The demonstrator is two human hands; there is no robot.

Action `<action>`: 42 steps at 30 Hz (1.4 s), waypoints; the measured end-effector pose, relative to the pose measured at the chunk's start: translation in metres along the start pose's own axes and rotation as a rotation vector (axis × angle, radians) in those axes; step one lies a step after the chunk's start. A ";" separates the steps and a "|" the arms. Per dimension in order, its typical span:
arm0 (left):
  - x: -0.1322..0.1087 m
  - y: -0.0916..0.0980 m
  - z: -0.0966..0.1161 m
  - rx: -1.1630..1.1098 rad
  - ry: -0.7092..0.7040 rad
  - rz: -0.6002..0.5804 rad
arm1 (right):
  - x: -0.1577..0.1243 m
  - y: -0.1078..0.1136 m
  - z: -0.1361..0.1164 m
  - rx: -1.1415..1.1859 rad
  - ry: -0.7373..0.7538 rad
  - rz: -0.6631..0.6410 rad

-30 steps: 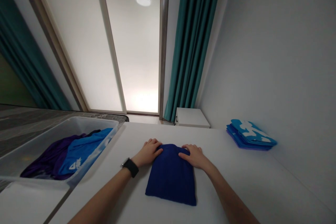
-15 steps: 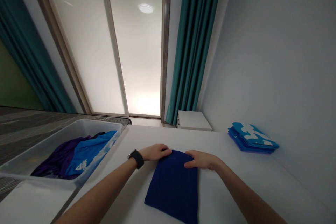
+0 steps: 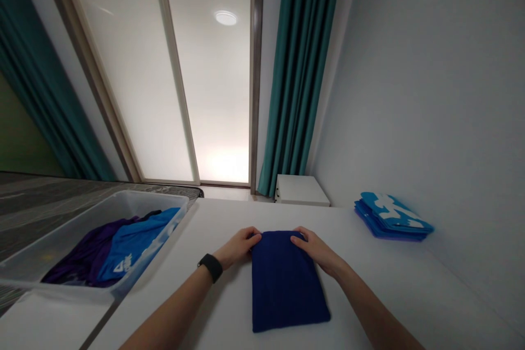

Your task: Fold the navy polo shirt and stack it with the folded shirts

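Note:
A dark blue piece of clothing (image 3: 287,284), folded into a flat near-rectangle, lies on the white table (image 3: 221,306) in front of me. My left hand (image 3: 241,245), with a black watch (image 3: 211,267) on its wrist, pinches the far left corner between thumb and fingers. At the far right corner my right hand (image 3: 315,247) grips the cloth too, thumb on top and fingers behind the edge. The fingertips beneath the fabric are hidden.
Left of the table stands a clear plastic bin (image 3: 153,197) holding purple clothing (image 3: 88,251) and a blue garment (image 3: 135,246). A stack of folded blue clothes (image 3: 391,217) lies at the right by the wall. Beyond the table's far edge is a white cabinet (image 3: 301,190).
The folded clothing has turned, so its near edge now lies nearly level and its sides point more straight toward me. Both hands have shifted to its far corners.

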State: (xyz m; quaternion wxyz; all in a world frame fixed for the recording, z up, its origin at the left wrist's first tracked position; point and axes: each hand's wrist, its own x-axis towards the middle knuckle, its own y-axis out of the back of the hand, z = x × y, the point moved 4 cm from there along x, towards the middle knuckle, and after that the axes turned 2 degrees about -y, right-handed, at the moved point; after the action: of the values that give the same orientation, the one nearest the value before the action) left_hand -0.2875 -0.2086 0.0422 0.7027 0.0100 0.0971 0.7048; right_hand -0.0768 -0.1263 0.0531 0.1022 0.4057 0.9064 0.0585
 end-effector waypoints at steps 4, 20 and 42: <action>0.005 -0.003 -0.010 -0.062 -0.026 0.118 | 0.004 0.002 0.009 -0.046 0.045 0.114; -0.009 -0.007 -0.007 -0.111 -0.097 0.138 | 0.007 -0.001 0.020 -0.269 0.217 0.244; -0.012 -0.003 -0.005 -0.062 -0.054 0.149 | 0.006 0.000 0.020 -0.351 0.229 0.218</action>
State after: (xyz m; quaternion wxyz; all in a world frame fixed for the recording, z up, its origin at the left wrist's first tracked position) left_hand -0.2846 -0.2207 0.0384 0.6505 0.0144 0.0551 0.7574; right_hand -0.0761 -0.1209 0.0325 0.0607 0.4681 0.8387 0.2715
